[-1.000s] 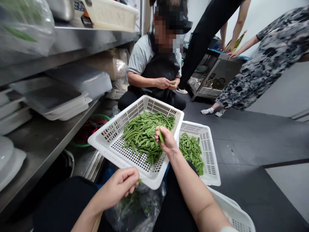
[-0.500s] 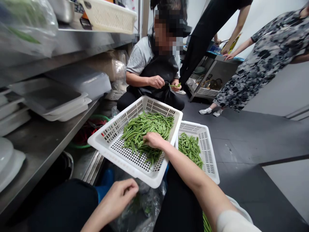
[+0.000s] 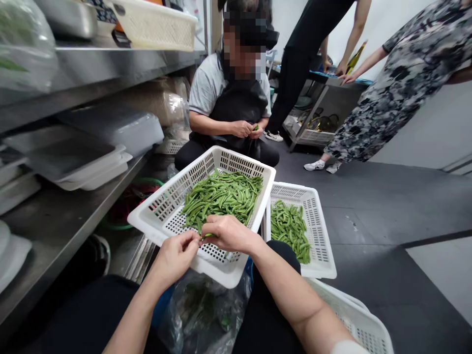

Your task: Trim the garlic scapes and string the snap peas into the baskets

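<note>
Over the near edge of a white slotted basket (image 3: 155,211), my two hands meet at a green pea pod (image 3: 208,235). My right hand (image 3: 230,232) is closed around the pod, most of which its fingers hide. At the pod's tip, my left hand (image 3: 177,255) pinches with thumb and forefinger. A heap of green pea pods (image 3: 224,194) lies in the basket just beyond my hands. Below the basket, between my legs, sits a clear plastic bag (image 3: 206,314) with some green bits inside.
A second white basket (image 3: 320,236) of pods (image 3: 289,228) stands to the right, with another basket (image 3: 363,319) nearer me. Opposite sits a co-worker (image 3: 236,108) handling a pod. Steel shelves (image 3: 110,196) with trays (image 3: 70,157) line the left. Two people stand at a cart (image 3: 313,108) behind.
My right hand has come back from the heap toward me with a pod. My left hand has risen to meet it at the basket's edge. The co-worker's hands have come together.
</note>
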`<state>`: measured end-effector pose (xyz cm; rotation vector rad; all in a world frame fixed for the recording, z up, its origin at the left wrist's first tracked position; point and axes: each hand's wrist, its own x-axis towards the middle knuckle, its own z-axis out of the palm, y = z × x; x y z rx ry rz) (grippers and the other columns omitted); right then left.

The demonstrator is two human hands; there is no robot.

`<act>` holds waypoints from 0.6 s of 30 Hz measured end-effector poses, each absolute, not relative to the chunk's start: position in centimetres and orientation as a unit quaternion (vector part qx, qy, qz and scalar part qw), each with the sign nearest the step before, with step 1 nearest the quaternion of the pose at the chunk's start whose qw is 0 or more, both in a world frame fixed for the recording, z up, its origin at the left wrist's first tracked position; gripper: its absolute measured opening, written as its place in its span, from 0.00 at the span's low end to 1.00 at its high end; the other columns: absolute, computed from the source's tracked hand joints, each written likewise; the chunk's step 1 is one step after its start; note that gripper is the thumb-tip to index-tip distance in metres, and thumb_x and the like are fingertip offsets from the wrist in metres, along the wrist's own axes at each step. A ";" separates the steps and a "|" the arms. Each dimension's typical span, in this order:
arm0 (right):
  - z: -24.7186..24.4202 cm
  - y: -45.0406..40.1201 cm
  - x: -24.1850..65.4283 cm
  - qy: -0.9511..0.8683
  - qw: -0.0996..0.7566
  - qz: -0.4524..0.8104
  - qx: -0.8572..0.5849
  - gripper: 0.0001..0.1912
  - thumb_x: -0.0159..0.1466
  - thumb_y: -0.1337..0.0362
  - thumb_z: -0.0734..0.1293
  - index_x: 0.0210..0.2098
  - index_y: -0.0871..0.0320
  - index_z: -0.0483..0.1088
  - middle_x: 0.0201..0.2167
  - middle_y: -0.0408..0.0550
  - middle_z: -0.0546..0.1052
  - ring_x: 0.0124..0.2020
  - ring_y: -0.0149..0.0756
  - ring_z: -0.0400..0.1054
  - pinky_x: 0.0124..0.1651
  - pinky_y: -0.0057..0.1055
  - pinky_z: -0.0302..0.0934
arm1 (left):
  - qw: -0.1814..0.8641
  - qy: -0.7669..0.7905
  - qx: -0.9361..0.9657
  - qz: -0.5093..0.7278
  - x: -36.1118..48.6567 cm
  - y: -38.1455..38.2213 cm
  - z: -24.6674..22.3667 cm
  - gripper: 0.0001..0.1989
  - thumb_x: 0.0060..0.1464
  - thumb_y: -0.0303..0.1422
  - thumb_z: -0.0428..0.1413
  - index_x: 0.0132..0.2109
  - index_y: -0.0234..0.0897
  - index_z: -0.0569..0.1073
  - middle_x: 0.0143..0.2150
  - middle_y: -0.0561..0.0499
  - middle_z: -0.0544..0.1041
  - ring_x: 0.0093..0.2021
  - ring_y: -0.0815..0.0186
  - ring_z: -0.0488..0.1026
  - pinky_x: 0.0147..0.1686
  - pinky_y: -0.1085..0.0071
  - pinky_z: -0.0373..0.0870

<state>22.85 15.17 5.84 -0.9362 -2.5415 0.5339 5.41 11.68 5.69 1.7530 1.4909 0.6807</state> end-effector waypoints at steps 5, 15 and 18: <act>5.4 15.9 23.4 -0.795 0.363 0.392 -0.287 0.07 0.56 0.66 0.69 0.25 0.61 0.68 0.24 0.43 0.67 0.27 0.27 0.60 0.31 0.25 0.54 | 0.432 0.555 0.643 0.304 6.2 12.3 5.5 0.13 0.44 0.43 0.46 0.23 0.39 0.66 0.19 0.56 0.62 0.23 0.68 0.60 0.23 0.74 0.58; 5.4 17.6 25.0 -0.390 0.553 0.644 -0.357 0.19 0.42 0.59 0.75 0.24 0.60 0.64 0.18 0.37 0.68 0.12 0.17 0.49 0.14 0.19 0.38 | 0.481 0.567 0.611 0.272 4.8 10.9 4.1 0.15 0.45 0.46 0.50 0.29 0.38 0.69 0.22 0.55 0.69 0.21 0.68 0.63 0.22 0.72 0.61; 5.5 17.2 24.1 -0.408 0.546 0.639 -0.355 0.19 0.43 0.58 0.76 0.24 0.61 0.64 0.17 0.37 0.67 0.12 0.17 0.49 0.14 0.19 0.39 | 0.378 0.587 0.625 0.349 5.7 11.3 4.7 0.23 0.47 0.48 0.52 0.46 0.38 0.71 0.41 0.47 0.77 0.32 0.63 0.72 0.32 0.68 0.69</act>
